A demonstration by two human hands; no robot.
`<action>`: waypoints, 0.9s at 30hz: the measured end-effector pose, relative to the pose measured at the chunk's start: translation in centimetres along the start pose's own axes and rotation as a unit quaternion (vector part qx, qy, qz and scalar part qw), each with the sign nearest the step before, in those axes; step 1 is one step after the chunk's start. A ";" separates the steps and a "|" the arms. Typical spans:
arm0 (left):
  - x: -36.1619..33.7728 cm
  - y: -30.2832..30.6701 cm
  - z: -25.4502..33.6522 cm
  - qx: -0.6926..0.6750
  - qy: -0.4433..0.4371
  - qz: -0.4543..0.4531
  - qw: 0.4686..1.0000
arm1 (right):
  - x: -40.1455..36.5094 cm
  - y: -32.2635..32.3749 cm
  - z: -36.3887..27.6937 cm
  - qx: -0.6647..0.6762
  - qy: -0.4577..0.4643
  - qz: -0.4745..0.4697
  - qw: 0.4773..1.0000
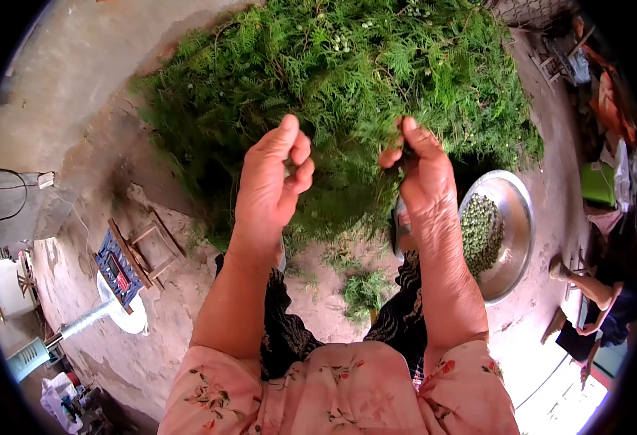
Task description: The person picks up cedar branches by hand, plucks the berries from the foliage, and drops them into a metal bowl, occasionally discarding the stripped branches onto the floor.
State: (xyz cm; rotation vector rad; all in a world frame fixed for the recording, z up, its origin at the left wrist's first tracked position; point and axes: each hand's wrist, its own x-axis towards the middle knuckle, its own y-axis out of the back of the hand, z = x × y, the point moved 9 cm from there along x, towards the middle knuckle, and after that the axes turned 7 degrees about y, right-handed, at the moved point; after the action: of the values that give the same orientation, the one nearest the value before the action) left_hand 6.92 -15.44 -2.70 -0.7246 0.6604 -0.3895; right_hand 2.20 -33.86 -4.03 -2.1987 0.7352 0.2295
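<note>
Head-worn fisheye, facing down, close above hands point(347, 181)

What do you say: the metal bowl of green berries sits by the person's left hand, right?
No. The head view shows the metal bowl of green berries beside the right hand, not the left hand.

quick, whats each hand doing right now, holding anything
Left hand: fingers curled toward the thumb; whether it holds anything cannot be told.
Right hand: fingers pinched shut on a small dark-green sprig.
</note>
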 end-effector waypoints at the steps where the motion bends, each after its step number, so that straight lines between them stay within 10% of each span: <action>1: -0.3 -0.6 -0.2 -0.003 0.004 0.003 1.000 | 0.2 -0.2 -0.5 0.005 0.007 -0.009 1.000; 3: -1.2 -1.8 0.4 0.416 0.002 0.115 0.902 | 0.1 -0.9 -1.4 0.021 0.017 -0.037 0.999; 4: -0.3 -2.4 0.1 0.534 -0.139 0.046 0.833 | 0.1 -0.9 -1.6 0.021 0.017 -0.037 0.999; 8: -0.3 -2.0 -2.9 0.795 -0.058 0.074 0.599 | 0.2 -1.3 -2.5 0.064 0.030 -0.040 0.997; 12: -0.3 -2.1 -4.4 0.824 -0.028 0.025 0.566 | 0.1 -1.7 -3.0 0.090 0.033 -0.049 0.994; 15: -0.9 -3.2 -5.3 0.770 -0.005 -0.029 0.637 | 0.5 -1.0 -3.1 0.122 0.040 -0.049 0.991; 17: -1.0 -2.9 -8.3 0.873 0.002 -0.065 0.482 | 0.5 -1.2 -3.2 0.142 0.040 -0.055 0.988; 27: -1.9 -3.8 -8.6 0.892 -0.113 0.013 0.437 | 1.3 1.7 -5.4 0.078 0.095 -0.001 0.992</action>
State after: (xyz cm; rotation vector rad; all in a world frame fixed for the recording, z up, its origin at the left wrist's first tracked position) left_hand -0.63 -21.20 -3.99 1.3317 -0.2672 -0.6888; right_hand 1.94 -39.27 -1.99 -2.0902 0.8260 -0.0382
